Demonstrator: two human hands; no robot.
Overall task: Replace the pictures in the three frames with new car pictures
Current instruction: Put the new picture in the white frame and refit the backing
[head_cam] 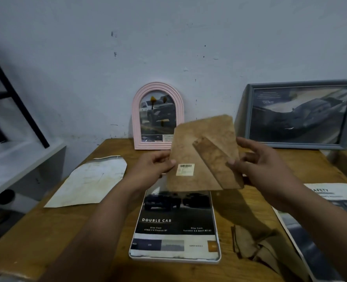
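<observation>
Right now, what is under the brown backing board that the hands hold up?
Under the brown backing board lies the white frame on the table, with a Double Cab car picture in it. The frame's far end is covered by the board, held by the left hand and right hand.

- A white rounded-corner frame (175, 226) lying flat at the table's six o'clock is showing a dark car picture (176, 218) reading "DOUBLE CAB" in white capitals; the smaller lines under it are blurring, apart from "SUPER WHITE" on the colour strip at the bottom.
- A brochure sheet (323, 218) lying at four o'clock is showing the heading "SAFETY"; the text under it is too soft to read.
- A brown fibreboard backing panel (205, 153) at the centre is carrying a pale barcode sticker (185, 169); its digits are not resolving.
- A grey rectangular frame (299, 113) leaning at two o'clock is displaying small illegible white text.
</observation>
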